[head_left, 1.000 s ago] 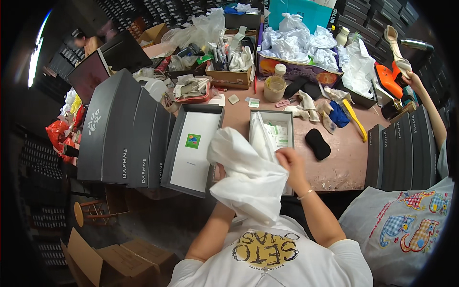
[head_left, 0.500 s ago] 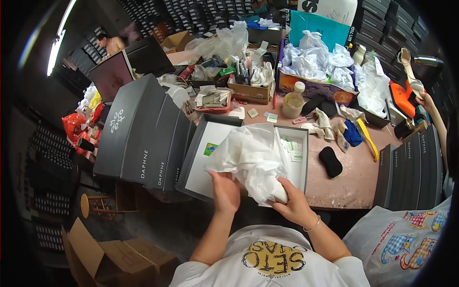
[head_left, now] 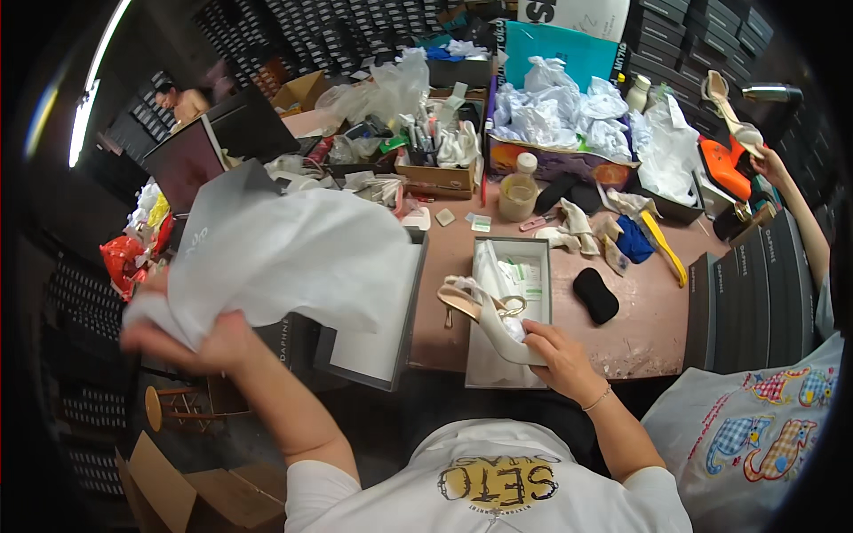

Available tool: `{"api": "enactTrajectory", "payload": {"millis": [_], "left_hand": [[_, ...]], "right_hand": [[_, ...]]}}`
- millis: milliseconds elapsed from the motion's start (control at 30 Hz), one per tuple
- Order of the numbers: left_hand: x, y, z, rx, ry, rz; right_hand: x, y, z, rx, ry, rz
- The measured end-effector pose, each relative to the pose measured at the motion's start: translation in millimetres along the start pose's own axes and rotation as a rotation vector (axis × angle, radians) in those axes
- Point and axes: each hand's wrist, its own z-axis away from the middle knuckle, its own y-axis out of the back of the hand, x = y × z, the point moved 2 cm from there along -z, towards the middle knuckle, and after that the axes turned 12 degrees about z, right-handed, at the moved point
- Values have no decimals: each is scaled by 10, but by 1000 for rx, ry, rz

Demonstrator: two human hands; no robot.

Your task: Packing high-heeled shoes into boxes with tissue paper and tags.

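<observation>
In our left hand we have a sheet of white tissue paper; motion blurs the fingers, but they look closed on one end, and the sheet spreads over the grey stacked boxes and the white-lined grey lid. Our right hand grips a white heeled slingback near the toe, thumb on top. The shoe is held over the open grey shoebox, its strap and heel reaching past the box's left edge.

Inside that shoebox we see packets with green-and-white printing, too small for us to read. White capital lettering runs along the grey stacked boxes on our left, partly hidden by the tissue, and the same style of lettering marks the row of dark boxes standing on our right. Our white T-shirt carries large dark letters on a yellow patch, upside down from here. The white bag has red script beside patchwork animals, and bold black letters show on the white panel behind the teal flap.

On the pinkish table, a black oval pad lies just right of the open shoebox. At far right, a co-worker's hand holds another heeled shoe.
</observation>
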Motion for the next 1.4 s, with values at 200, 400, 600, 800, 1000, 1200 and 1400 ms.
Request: {"api": "enactTrajectory", "payload": {"millis": [200,400,600,800,1000,1200,1400], "left_hand": [[-831,344,929,-1507,592,-1369],[-666,-67,1638,-1276,1887,-64],[-434,331,2648,-277,2261,937],[-261,44,2946,-128,1810,590],[-169,23,2924,-322,1506,435],[-398,292,2853,-130,1623,360],[-399,194,2844,-284,1479,403]], "right_hand": [[-63,169,-63,55,266,105],[-403,429,-309,111,677,290],[-256,369,-470,45,419,317],[-154,29,-470,-92,95,-221],[-204,-310,-397,4,-17,-469],[354,-358,-340,445,-646,-1327],[-114,-82,-461,-79,-139,-639]]}}
